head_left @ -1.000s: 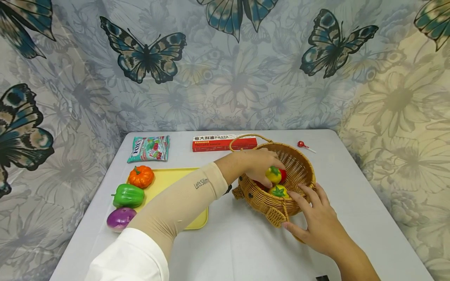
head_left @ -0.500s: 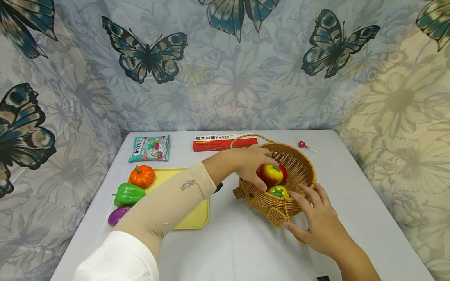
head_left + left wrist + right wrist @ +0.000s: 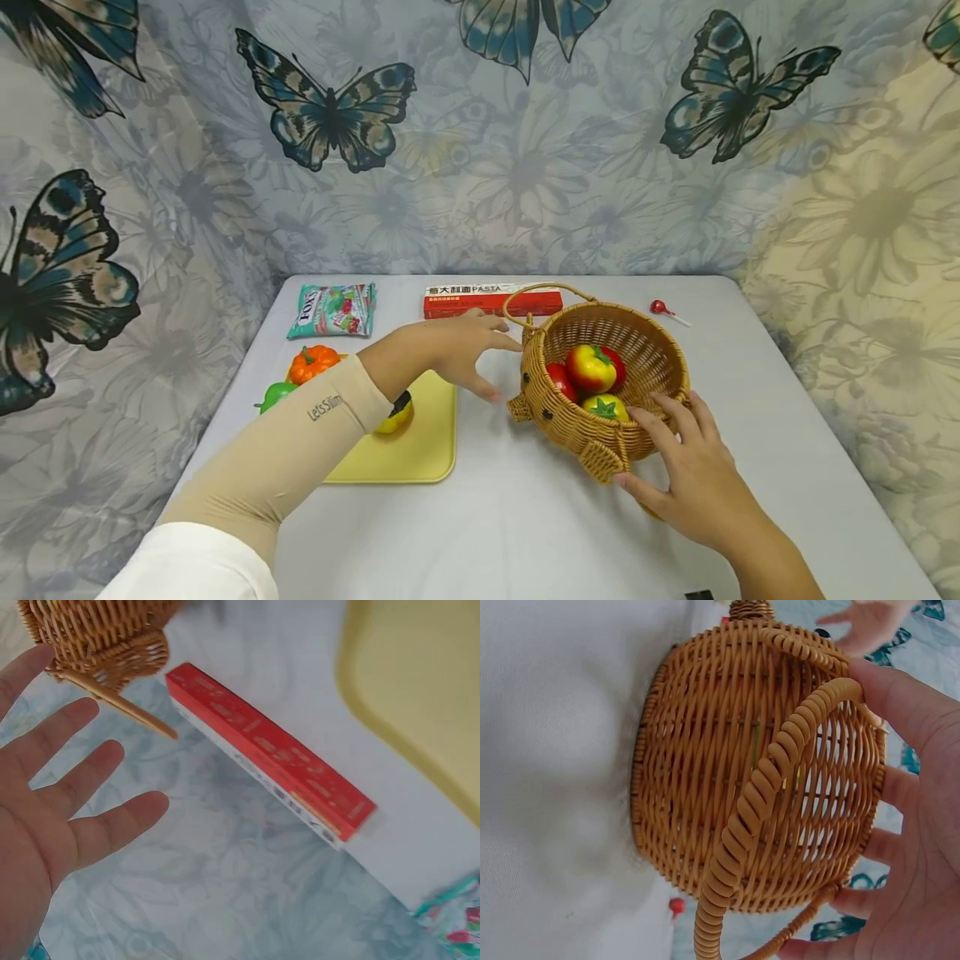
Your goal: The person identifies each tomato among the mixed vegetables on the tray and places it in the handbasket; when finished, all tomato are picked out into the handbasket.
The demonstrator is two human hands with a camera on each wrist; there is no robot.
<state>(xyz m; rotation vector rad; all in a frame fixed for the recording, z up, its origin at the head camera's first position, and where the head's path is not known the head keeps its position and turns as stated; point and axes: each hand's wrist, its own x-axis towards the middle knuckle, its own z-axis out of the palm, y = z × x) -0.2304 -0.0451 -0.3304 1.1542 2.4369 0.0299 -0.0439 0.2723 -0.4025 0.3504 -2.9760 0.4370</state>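
Note:
My left hand (image 3: 467,350) hovers between the yellow tray and the wicker basket (image 3: 577,433), fingers spread and holding nothing. In the left wrist view, its open palm and fingers show beside the basket's edge. My right hand (image 3: 693,475) holds the basket's near right rim; in the right wrist view, its thumb and fingers lie along the rim by the wound handle (image 3: 761,787). Inside the basket are a red-and-yellow toy fruit (image 3: 591,369), red ones (image 3: 561,381) partly hidden, and a yellow one (image 3: 606,407) with a green leafy top.
On the left, the yellow tray (image 3: 431,450) bears a partly hidden yellow round thing (image 3: 395,419). An orange pumpkin (image 3: 313,362) and a green pepper (image 3: 276,393) show beyond my sleeve. Behind are a Fox's candy bag (image 3: 333,311), a red pasta box (image 3: 465,302) and a lollipop (image 3: 660,307).
My left hand has drawn back leftward out of the basket, empty, uncovering the fruits. The right hand stays on the rim. The view has shifted slightly.

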